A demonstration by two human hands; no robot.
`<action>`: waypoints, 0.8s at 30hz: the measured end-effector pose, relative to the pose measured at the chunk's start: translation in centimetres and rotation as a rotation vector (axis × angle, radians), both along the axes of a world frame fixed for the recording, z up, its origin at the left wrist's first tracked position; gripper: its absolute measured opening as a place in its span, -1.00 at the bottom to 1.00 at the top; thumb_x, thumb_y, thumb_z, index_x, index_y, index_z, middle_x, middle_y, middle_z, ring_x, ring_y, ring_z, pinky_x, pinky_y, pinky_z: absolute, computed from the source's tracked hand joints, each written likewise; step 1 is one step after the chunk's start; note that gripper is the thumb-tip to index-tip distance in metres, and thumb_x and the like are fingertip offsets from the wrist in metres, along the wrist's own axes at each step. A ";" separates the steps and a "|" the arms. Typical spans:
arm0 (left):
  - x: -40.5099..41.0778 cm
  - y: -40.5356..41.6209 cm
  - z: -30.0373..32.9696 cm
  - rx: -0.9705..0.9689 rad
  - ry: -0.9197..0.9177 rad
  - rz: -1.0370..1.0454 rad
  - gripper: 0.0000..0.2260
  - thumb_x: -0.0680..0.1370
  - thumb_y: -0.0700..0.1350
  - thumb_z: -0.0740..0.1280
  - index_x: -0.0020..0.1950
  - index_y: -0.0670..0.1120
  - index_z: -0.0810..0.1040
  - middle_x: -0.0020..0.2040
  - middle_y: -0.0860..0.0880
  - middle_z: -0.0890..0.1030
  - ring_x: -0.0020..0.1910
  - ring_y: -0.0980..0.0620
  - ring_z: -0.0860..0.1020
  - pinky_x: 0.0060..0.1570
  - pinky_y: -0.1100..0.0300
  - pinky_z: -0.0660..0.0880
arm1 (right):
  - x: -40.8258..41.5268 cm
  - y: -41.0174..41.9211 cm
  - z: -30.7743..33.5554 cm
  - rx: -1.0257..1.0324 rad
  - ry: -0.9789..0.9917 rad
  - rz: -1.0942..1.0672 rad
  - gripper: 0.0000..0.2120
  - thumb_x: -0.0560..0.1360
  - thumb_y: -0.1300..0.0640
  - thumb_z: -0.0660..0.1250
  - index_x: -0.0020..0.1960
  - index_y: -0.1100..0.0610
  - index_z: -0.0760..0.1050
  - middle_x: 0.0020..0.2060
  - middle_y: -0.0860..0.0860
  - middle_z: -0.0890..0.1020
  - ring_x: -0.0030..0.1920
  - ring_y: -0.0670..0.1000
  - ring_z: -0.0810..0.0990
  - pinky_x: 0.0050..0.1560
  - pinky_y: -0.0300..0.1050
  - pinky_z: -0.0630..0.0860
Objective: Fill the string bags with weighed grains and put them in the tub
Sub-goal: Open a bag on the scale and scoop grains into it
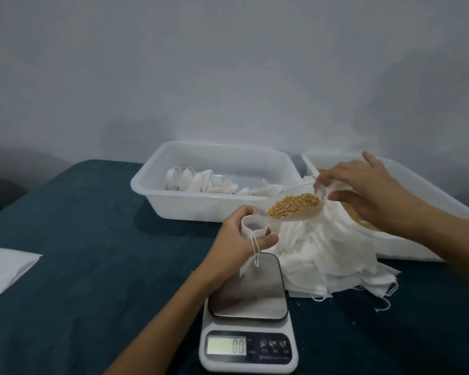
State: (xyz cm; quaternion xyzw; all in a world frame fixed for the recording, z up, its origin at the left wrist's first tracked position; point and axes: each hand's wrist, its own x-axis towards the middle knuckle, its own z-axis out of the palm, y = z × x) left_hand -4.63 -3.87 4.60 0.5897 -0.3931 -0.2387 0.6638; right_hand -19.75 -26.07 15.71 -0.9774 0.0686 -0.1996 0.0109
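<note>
My left hand (238, 235) grips a small white string bag (253, 229) with its mouth held open, above the far end of the scale's steel platform; its drawstring hangs down. My right hand (368, 190) pinches the handle of a clear plastic scoop (295, 209) that carries golden grains (294, 203). The scoop's tip sits just right of the bag's mouth. A white tub (173, 201) behind holds several filled bags (198, 182). A second white tub (428, 244) at right holds loose grain, mostly hidden by my right arm.
A digital kitchen scale (248, 345) stands at front centre, its display reading 0.0. A heap of empty white string bags (331, 253) lies right of it on the dark blue tabletop (92, 253). White sheets (3, 269) lie at the left edge. A pale wall is behind.
</note>
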 end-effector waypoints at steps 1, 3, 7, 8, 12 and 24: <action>0.0 0.0 0.0 0.002 0.004 0.005 -0.72 0.49 -0.25 0.56 0.12 -0.04 0.58 -0.13 0.06 0.69 -0.12 0.12 0.68 -0.07 0.25 0.59 | 0.0 0.3 0.1 -0.056 -0.011 -0.002 -0.72 0.51 0.19 0.43 0.14 -0.10 0.56 -0.01 -0.22 0.57 0.19 0.04 0.55 0.53 0.25 -0.01; 0.0 -0.1 -0.1 0.009 0.010 0.019 -0.69 0.48 -0.25 0.57 0.14 -0.04 0.58 -0.12 0.05 0.70 -0.12 0.11 0.68 -0.05 0.21 0.61 | 0.0 0.9 0.4 -0.153 -0.020 -0.009 -0.71 0.47 0.25 0.48 0.16 0.02 0.61 0.00 -0.09 0.64 0.18 0.15 0.59 0.51 0.37 0.04; -0.1 -0.1 -0.2 0.033 0.013 0.032 -0.67 0.46 -0.23 0.58 0.15 -0.05 0.59 -0.02 0.01 0.72 0.00 -0.05 0.72 0.12 -0.02 0.67 | 0.3 1.6 0.8 -0.243 -0.016 -0.026 -0.69 0.45 0.24 0.52 0.17 0.05 0.63 0.02 -0.01 0.68 0.17 0.18 0.60 0.50 0.42 0.05; -0.1 -0.2 -0.2 0.038 0.014 0.031 -0.67 0.46 -0.22 0.58 0.17 -0.05 0.59 0.02 0.00 0.72 0.06 -0.10 0.71 0.19 -0.09 0.64 | 0.3 1.8 0.8 -0.250 -0.018 -0.023 -0.69 0.45 0.24 0.52 0.16 0.04 0.63 0.01 -0.01 0.68 0.17 0.18 0.60 0.50 0.43 0.05; -0.3 -0.2 -0.2 0.062 0.012 0.033 -0.62 0.47 -0.18 0.58 0.24 -0.06 0.57 0.15 -0.02 0.69 0.12 -0.07 0.70 0.28 -0.13 0.59 | 0.6 2.2 0.9 -0.284 -0.031 -0.012 -0.68 0.43 0.25 0.53 0.15 0.03 0.63 -0.01 0.00 0.67 0.16 0.20 0.61 0.49 0.45 0.05; -0.2 -0.3 -0.2 0.062 0.001 0.041 -0.62 0.48 -0.21 0.58 0.24 -0.06 0.57 0.06 0.02 0.71 0.09 0.01 0.68 0.26 -0.10 0.60 | 0.9 2.3 0.8 -0.358 -0.062 0.005 -0.68 0.42 0.25 0.54 0.14 0.04 0.64 -0.04 0.03 0.68 0.13 0.21 0.61 0.47 0.48 0.08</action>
